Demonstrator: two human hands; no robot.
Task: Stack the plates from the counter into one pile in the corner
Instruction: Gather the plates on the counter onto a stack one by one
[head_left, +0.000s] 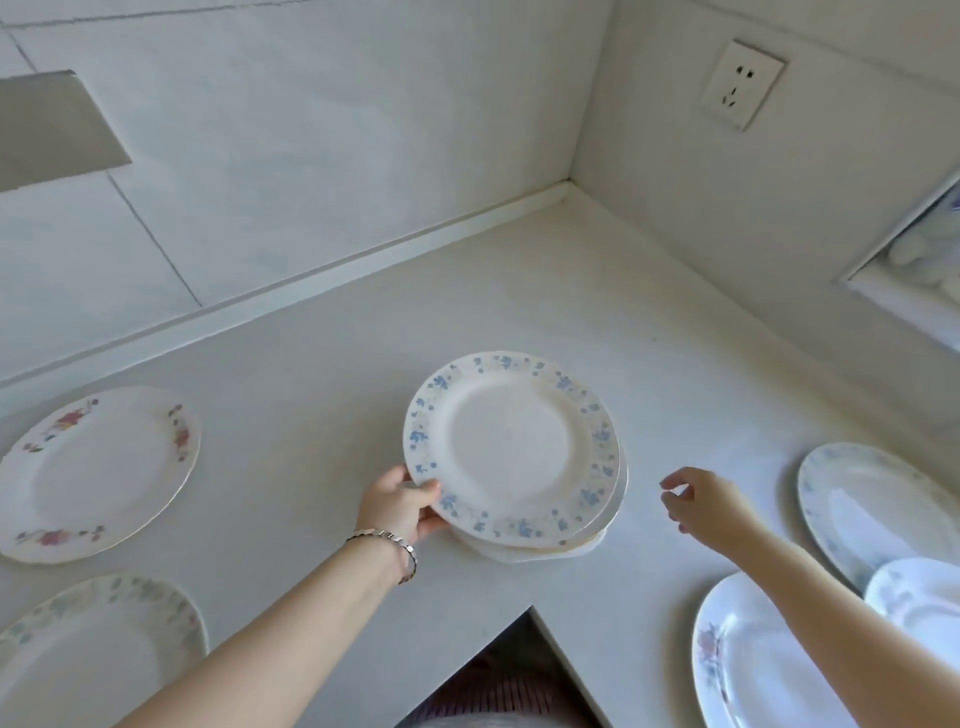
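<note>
— Since the blue-flowered plate (511, 449) tops the pile (524, 553), a little off-centre, out on the counter (519, 291) short of the wall corner, where do we have our hands?
— Our left hand (400, 504) pinches that plate's near-left rim, thumb on top, fingers underneath. Our right hand (701, 501) hovers just right of the pile, fingers loosely curled, holding nothing.
— And around the pile?
— Well to its left we see a red-flowered plate (98, 473) and a pale green-patterned plate (98, 644); to its right, three more plates (878, 509).
</note>
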